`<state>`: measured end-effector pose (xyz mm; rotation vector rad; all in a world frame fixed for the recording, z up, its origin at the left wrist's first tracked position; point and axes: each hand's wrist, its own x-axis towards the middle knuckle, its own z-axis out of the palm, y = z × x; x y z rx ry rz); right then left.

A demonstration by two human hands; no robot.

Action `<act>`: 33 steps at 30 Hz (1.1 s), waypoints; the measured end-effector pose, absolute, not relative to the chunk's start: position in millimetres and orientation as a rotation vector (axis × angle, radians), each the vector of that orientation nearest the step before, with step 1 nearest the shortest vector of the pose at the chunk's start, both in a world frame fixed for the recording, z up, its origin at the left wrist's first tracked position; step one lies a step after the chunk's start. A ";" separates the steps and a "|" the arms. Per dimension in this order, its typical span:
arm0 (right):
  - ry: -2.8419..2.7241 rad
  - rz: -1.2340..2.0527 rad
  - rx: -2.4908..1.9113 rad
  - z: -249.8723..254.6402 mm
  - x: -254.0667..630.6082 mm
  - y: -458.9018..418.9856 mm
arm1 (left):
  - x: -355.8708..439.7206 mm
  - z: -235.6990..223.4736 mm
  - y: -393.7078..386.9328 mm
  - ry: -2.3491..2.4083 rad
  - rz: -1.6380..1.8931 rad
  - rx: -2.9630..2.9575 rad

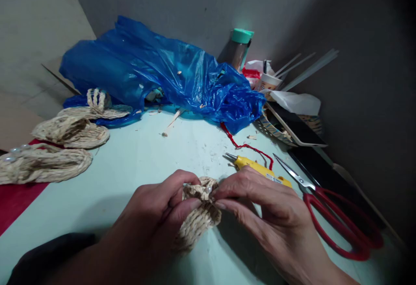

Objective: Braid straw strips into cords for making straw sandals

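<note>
A small woven straw sandal (198, 220) lies on the pale table near the front edge. My left hand (156, 215) grips its left side with thumb and fingers closed on the weave. My right hand (260, 202) pinches the sandal's top, where a small clear bead (209, 188) sits at the fingertips. A yellow glue gun (260, 170) lies just behind my right hand, and red-handled scissors (331, 213) lie to its right.
Three more woven straw pieces (69, 131) lie at the left, partly on red cloth (16, 200). A crumpled blue plastic bag (156, 72) fills the back. A green-capped bottle (238, 48), a cup, a phone (297, 126) and red cord (242, 146) crowd the right corner by the wall.
</note>
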<state>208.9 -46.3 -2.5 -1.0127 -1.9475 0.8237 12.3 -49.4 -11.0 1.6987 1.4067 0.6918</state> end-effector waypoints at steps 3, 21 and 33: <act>-1.942 0.755 -0.951 -3.1 207.4 -45.3 | 11.4 -11.6 -49.5 1.374 0.676 1.734; -1.937 0.608 -0.933 -24.8 208.1 -52.2 | 11.8 -15.2 -50.8 1.376 0.739 1.706; -1.869 0.484 -1.107 5.4 217.7 -47.9 | 14.6 -6.8 -48.5 1.529 0.569 1.673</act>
